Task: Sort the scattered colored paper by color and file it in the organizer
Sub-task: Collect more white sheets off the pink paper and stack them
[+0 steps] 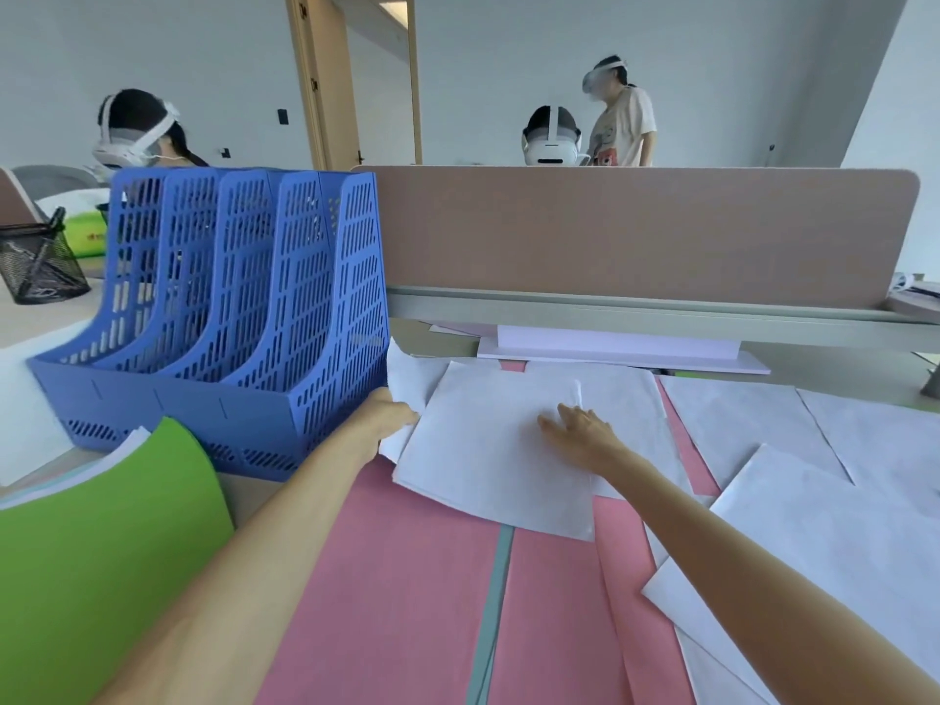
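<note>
**White sheets gathered beside the blue organizer**

Our left hand (394,414) is closed on the left edge of a thin stack of white paper sheets (483,465), with its fingertips hidden under the curling edge. Our right hand (580,429) lies flat on top of the same stack, fingers straight and slightly spread, holding nothing.

The stack lies mid-desk, just right of the blue perforated plastic four-slot organizer (229,323). It overlaps the large pink paper sheets (407,577) nearer to us. More loose white sheets (814,526) lie scattered to the right, over the pink ones. At near left a bright green sheet (101,552) curves up over a pile of pale pages.

Red marks on a green package (84,236) at far left are too small for us to read.

The light desk top (249,496) ends at a dusty-pink fabric divider panel (636,231), with a pale lilac ream of paper (610,346) lying under it. A black wire-mesh pen cup (35,267) stands far left. Beyond the panel we see people in white headsets, pale walls and a wooden door frame (325,78).
</note>
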Available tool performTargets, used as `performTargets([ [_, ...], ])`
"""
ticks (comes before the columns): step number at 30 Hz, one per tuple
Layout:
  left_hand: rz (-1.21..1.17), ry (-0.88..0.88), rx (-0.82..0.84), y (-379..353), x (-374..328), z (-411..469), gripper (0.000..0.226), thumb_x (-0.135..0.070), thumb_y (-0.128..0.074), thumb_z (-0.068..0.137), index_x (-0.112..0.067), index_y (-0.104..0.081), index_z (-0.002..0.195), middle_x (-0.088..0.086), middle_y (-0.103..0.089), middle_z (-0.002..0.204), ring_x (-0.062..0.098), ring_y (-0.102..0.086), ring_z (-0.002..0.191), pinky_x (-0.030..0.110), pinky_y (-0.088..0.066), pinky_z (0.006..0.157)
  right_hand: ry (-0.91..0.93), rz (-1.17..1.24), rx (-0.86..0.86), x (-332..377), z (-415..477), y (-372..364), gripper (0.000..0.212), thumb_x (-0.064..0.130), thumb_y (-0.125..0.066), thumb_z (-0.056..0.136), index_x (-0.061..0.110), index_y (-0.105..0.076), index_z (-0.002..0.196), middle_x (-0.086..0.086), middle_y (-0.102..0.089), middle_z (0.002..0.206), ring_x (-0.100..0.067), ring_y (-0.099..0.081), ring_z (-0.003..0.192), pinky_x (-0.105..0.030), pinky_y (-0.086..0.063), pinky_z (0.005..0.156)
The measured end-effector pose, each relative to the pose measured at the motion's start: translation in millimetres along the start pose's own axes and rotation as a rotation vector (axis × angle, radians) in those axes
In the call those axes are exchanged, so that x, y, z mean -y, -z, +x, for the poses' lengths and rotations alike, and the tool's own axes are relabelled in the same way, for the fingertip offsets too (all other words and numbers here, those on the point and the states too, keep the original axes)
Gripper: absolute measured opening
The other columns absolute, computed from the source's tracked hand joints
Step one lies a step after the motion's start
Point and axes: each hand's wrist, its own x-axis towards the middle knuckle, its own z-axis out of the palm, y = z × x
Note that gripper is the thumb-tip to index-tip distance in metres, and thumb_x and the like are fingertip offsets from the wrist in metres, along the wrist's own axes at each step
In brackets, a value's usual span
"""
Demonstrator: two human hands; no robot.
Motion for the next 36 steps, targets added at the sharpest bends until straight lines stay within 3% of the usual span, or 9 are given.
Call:
performTargets([
  [4,0.081,0.058,0.125,18.4,4.6,-9.2,0.038,-0.014,-0.066,0.082,-0.009,-0.057,0.119,0.002,-0.061,0.123,0.023,-0.055,0.116,0.039,-0.041,0.104,0.017,-0.066,-0.002,4.6,3.0,-6.5,0.033,0.049,-0.031,0.098,0.018,-0.039,0.097,-0.015,-0.049,0.131,-0.029,-0.039,0.125,-0.043,-0.027,0.105],
  [7,-0.01,0.155,0.301,26.4,9.1,-20.9,0.031,-0.003,-0.048,0.087,-0.005,-0.06,0.115,0.014,-0.068,0.112,0.032,-0.066,0.101,0.041,-0.054,0.086,0.022,-0.081,-0.011,12.8,3.2,-12.7,0.032,0.049,-0.031,0.098,0.018,-0.039,0.097,-0.013,-0.049,0.131,-0.028,-0.038,0.126,-0.043,-0.025,0.106],
  [10,-0.046,0.165,0.165,22.6,13.5,-22.4,0.02,-0.012,-0.046,0.09,-0.006,-0.056,0.107,0.009,-0.063,0.088,0.025,-0.063,0.079,0.033,-0.054,0.067,0.045,-0.075,-0.013,24.5,3.3,-18.7,0.038,0.047,-0.031,0.098,0.013,-0.046,0.106,-0.012,-0.049,0.131,-0.028,-0.038,0.125,-0.042,-0.027,0.104],
  [14,0.033,0.109,-0.034,18.3,21.4,-9.6,0.05,-0.031,-0.057,0.081,-0.003,-0.048,0.121,0.007,-0.058,0.111,0.024,-0.057,0.101,0.036,-0.048,0.092,0.079,-0.047,-0.011,39.0,3.1,-26.6,0.045,0.046,-0.032,0.099,0.008,-0.048,0.118,-0.013,-0.048,0.133,-0.029,-0.037,0.127,-0.041,-0.027,0.105],
  [19,0.068,0.012,0.095,8.4,21.2,-14.4,0.08,-0.034,-0.069,0.068,-0.011,-0.038,0.138,-0.004,-0.047,0.14,0.019,-0.048,0.124,0.035,-0.038,0.107,0.112,-0.016,0.026,57.4,5.3,-34.4,0.05,0.045,-0.032,0.099,0.006,-0.043,0.129,-0.014,-0.043,0.139,-0.03,-0.033,0.131,-0.04,-0.027,0.107],
  [22,0.116,-0.076,0.027,7.5,23.0,-15.9,0.059,-0.019,-0.065,0.084,-0.01,-0.037,0.135,0.0,-0.043,0.14,0.02,-0.042,0.128,0.035,-0.036,0.107,0.115,0.027,0.014,63.8,4.8,-37.2,0.048,0.044,-0.034,0.099,0.007,-0.044,0.128,-0.014,-0.044,0.138,-0.03,-0.035,0.131,-0.039,-0.029,0.107],
  [28,-0.041,-0.337,-0.045,21.3,6.4,-29.9,0.047,-0.013,-0.06,0.089,-0.02,-0.043,0.133,-0.003,-0.053,0.131,0.015,-0.052,0.12,0.041,-0.043,0.103,0.018,0.509,-0.083,56.8,-2.5,-16.3,0.048,0.041,-0.05,0.096,0.016,-0.044,0.136,-0.007,-0.058,0.121,-0.024,-0.057,0.107,-0.028,-0.043,0.086],
  [32,-0.193,-0.429,-0.08,31.6,-15.8,-45.4,0.047,-0.023,-0.063,0.09,-0.023,-0.046,0.134,-0.013,-0.055,0.127,0.007,-0.053,0.117,0.029,-0.043,0.098,0.043,1.11,-0.009,54.9,-14.2,0.5,0.043,0.034,-0.067,0.088,0.014,-0.056,0.125,0.0,-0.068,0.116,-0.016,-0.069,0.097,-0.029,-0.055,0.078],
  [36,-0.278,-0.395,-0.102,19.3,-28.4,-50.7,0.029,-0.031,-0.064,0.091,-0.022,-0.054,0.118,-0.018,-0.06,0.107,0.001,-0.057,0.102,0.014,-0.041,0.078,0.086,1.19,-0.056,46.5,-24.7,24.2,0.036,0.021,-0.074,0.082,0.011,-0.063,0.115,-0.002,-0.073,0.106,-0.02,-0.072,0.092,-0.036,-0.058,0.079],
])
